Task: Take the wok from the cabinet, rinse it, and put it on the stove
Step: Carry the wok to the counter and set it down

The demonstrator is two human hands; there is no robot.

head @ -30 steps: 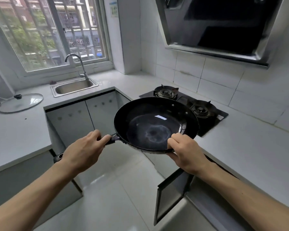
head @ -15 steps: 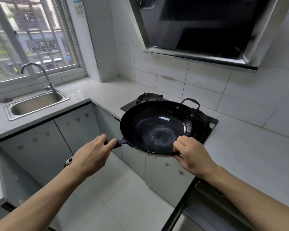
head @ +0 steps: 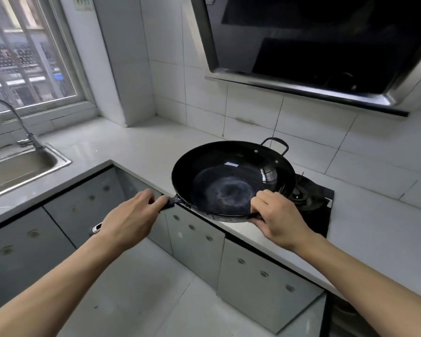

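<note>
The wok (head: 231, 181) is black and shiny inside, with a pale ring at its bottom, and sits level over the near left part of the stove (head: 311, 198), its near edge reaching past the bench (head: 136, 147) front. Whether it rests on the burner or hangs just above cannot be told. A small loop handle (head: 275, 143) sticks up at its far rim. The left hand (head: 129, 222) is curled round the long handle, whose metal end (head: 96, 227) shows by the wrist. The right hand (head: 275, 215) pinches the near rim, thumb inside, fingers underneath. A sink (head: 22, 166) with a tap (head: 15, 122) lies well to the left below a window (head: 27, 52). A hood (head: 314, 42) hangs above the stove. Grey cabinets (head: 197, 234) run under the bench.
</note>
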